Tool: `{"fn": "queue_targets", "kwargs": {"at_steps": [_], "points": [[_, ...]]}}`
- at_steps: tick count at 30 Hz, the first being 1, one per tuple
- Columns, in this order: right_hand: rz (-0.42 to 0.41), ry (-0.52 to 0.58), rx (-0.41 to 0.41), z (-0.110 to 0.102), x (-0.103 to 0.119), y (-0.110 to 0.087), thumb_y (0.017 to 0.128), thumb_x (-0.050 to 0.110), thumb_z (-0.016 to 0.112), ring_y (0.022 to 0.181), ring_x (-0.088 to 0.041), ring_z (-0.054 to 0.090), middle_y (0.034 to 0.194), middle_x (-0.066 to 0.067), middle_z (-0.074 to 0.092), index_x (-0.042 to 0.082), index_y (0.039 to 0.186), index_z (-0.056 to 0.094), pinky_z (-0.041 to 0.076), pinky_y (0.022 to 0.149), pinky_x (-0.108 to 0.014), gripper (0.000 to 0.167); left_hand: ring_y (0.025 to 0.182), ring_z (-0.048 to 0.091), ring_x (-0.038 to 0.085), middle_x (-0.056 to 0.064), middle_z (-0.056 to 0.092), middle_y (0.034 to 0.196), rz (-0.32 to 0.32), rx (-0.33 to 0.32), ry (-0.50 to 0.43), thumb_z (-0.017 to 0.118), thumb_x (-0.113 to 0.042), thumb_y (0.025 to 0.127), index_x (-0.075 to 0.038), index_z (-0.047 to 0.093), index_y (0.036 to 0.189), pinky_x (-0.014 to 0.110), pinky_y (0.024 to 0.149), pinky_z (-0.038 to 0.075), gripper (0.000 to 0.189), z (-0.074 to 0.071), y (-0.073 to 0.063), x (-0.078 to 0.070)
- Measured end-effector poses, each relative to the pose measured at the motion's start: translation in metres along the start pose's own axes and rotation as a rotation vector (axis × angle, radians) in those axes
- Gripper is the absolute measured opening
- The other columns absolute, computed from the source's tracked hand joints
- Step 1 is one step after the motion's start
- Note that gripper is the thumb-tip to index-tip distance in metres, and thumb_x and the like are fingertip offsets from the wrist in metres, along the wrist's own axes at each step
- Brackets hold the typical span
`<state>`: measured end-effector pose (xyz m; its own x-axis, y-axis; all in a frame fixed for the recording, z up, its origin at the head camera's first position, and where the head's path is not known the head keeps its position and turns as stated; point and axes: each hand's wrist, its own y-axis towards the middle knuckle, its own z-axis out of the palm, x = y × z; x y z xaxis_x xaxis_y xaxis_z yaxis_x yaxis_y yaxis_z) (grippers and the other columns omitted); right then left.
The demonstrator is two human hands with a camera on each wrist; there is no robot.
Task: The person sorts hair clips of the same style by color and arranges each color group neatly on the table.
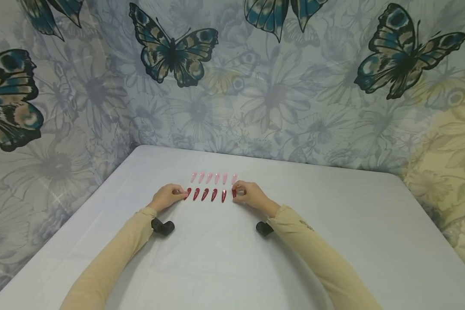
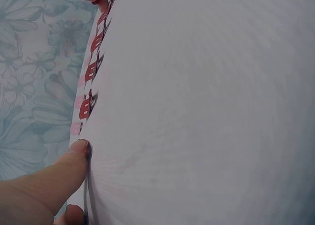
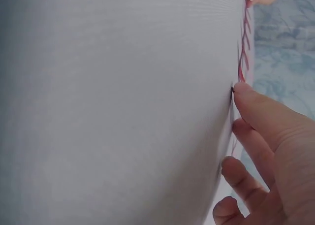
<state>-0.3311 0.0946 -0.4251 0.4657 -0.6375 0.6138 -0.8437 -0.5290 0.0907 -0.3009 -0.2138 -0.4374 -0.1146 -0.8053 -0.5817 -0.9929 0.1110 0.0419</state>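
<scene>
Red snap hair clips (image 1: 205,194) lie in a slanted row on the white table, with a row of pink snap hair clips (image 1: 209,177) just behind them. My left hand (image 1: 165,196) holds the leftmost red clip between thumb and finger. At the other end of that row, my right hand (image 1: 252,194) pinches the rightmost red clip (image 1: 234,193), which the fingers partly cover. The left wrist view shows the left thumb (image 2: 74,161) against its clip, and more red clips (image 2: 87,107) beyond. In the right wrist view, the right thumb (image 3: 251,99) hides most of its clip.
The white-covered table (image 1: 232,267) spreads out in front of and beside both rows. Behind it and on the left stand walls hung with butterfly-and-flower cloth (image 1: 275,99). A black wrist device (image 1: 162,227) sits at the left sleeve, another black device (image 1: 264,228) at the right.
</scene>
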Motion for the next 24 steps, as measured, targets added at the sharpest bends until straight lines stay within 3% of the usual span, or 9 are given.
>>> {"fn": "queue_targets", "kwargs": {"at_steps": [9,17,24], "points": [[0.020,-0.164,-0.012,0.0001,0.0039,-0.0015,0.082,0.021,0.078,0.082,-0.018,0.044,0.102,-0.006,0.074,0.010,0.101,0.073,0.040,0.075,-0.029,0.022,0.073,0.046,0.018,0.005,0.055,0.076,-0.001,0.002,0.001,0.069,-0.024,0.091,-0.006,0.072,0.088,0.028,0.065,0.034,0.018,-0.0012,-0.0015,-0.0026],[0.083,-0.140,-0.018,0.0007,0.0064,-0.0030,0.080,0.022,0.080,0.096,-0.025,0.052,0.112,-0.009,0.072,0.010,0.108,0.072,0.045,0.087,-0.039,0.031,0.073,0.046,0.018,0.006,0.057,0.077,0.003,0.005,0.005,0.068,-0.024,0.091,-0.007,0.072,0.088,0.029,0.066,0.035,0.018,-0.0013,-0.0021,-0.0035],[0.059,-0.110,-0.043,-0.0002,0.0034,-0.0033,0.080,0.022,0.080,0.099,-0.028,0.055,0.116,-0.010,0.072,0.008,0.108,0.071,0.044,0.091,-0.043,0.033,0.073,0.047,0.018,0.008,0.059,0.079,0.004,0.004,-0.001,0.068,-0.024,0.091,-0.006,0.071,0.087,0.029,0.066,0.036,0.019,-0.0018,-0.0031,-0.0045]]}}
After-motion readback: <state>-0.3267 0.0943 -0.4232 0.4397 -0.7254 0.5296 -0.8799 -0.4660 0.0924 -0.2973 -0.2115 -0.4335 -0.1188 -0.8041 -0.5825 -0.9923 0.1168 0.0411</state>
